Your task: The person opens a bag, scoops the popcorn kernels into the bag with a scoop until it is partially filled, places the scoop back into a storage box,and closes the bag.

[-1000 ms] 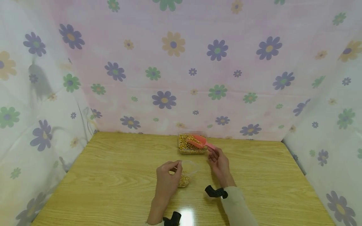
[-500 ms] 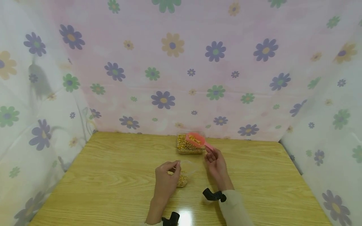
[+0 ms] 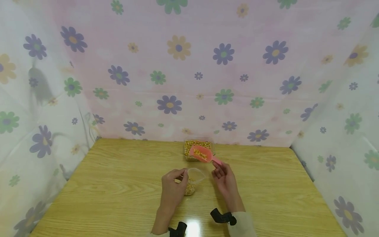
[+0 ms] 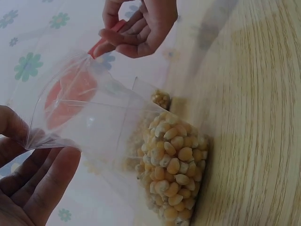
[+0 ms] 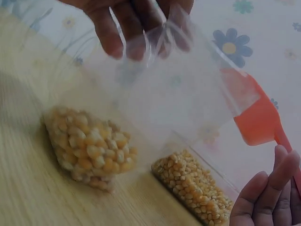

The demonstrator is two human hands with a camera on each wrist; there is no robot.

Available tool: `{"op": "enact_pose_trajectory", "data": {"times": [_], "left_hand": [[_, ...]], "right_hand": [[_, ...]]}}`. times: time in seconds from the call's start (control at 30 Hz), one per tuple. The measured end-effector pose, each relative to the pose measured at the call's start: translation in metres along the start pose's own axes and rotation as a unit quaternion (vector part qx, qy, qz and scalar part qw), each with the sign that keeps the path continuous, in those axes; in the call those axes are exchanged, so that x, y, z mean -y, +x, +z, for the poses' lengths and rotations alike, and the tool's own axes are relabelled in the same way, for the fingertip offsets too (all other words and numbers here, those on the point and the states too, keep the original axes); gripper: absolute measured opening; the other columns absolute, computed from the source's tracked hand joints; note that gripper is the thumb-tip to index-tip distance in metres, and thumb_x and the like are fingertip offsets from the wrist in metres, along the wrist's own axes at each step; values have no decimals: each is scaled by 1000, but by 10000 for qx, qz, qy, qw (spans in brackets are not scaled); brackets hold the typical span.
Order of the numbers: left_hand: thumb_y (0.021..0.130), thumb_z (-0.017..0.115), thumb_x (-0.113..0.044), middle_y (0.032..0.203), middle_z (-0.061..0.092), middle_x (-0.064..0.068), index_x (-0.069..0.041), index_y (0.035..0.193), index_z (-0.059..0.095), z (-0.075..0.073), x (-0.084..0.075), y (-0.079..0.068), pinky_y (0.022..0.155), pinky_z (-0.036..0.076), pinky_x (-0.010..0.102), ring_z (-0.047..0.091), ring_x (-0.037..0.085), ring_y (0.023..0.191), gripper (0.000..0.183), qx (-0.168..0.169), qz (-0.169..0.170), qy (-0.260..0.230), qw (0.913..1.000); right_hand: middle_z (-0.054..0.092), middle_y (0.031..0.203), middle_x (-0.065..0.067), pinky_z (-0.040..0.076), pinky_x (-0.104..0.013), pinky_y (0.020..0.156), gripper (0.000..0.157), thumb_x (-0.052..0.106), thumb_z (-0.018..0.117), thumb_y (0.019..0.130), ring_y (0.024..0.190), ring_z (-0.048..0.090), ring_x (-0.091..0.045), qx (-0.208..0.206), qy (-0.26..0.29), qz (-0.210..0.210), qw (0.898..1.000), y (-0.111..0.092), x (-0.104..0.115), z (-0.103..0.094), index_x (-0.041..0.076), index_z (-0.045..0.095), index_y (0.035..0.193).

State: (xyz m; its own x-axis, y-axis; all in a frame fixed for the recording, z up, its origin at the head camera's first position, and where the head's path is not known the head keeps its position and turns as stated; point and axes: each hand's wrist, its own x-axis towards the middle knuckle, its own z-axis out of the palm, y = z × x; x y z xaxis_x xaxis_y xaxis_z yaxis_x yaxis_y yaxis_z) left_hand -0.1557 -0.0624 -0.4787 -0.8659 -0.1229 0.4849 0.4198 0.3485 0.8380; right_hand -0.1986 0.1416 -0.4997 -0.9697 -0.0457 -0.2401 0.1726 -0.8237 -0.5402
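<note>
With thumb and fingers my left hand (image 3: 174, 186) pinches the upper edge of a clear plastic bag (image 4: 108, 113), whose mouth gapes. Corn kernels (image 4: 171, 162) fill the bag's bottom, which rests on the table. My right hand (image 3: 226, 179) grips the handle of a red scoop (image 3: 202, 154) with kernels in its bowl. The scoop is above the near side of a clear rectangular container (image 3: 186, 144) of corn, beyond the bag. In the right wrist view, the scoop (image 5: 258, 115) is partly behind the bag's film.
The wood-grain table (image 3: 118, 177) stretches to both sides of the hands. A flowered cloth (image 3: 142, 59) hangs behind it and along both sides. A black wrist camera mount (image 3: 222, 216) sits at the right wrist, another (image 3: 178, 229) at the left.
The right hand has drawn the loaded scoop up and back from the corn container, toward the bag. My left hand keeps its pinch on the bag with little movement.
</note>
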Motion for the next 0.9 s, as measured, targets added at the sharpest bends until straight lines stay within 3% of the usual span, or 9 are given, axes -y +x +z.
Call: {"op": "enact_pose_trajectory", "data": {"times": [0.43, 0.9], "left_hand": [[96, 69, -5, 80, 74, 5, -8, 100, 82, 1, 2, -2, 56, 57, 25, 68, 17, 68, 14, -14, -326, -409, 9986], [95, 69, -3, 82, 75, 10, -6, 100, 82, -1, 4, 3, 61, 59, 29, 68, 16, 68, 14, -34, -325, -398, 9987]], "right_hand": [[78, 92, -2, 53, -23, 81, 47, 19, 33, 112, 71, 63, -8, 304, -110, -71, 9995, -53, 6, -5, 10, 76, 96], [79, 94, -1, 54, -22, 82, 49, 18, 32, 112, 71, 63, -5, 683, -191, -95, 9974, -64, -6, -5, 10, 78, 98]]}}
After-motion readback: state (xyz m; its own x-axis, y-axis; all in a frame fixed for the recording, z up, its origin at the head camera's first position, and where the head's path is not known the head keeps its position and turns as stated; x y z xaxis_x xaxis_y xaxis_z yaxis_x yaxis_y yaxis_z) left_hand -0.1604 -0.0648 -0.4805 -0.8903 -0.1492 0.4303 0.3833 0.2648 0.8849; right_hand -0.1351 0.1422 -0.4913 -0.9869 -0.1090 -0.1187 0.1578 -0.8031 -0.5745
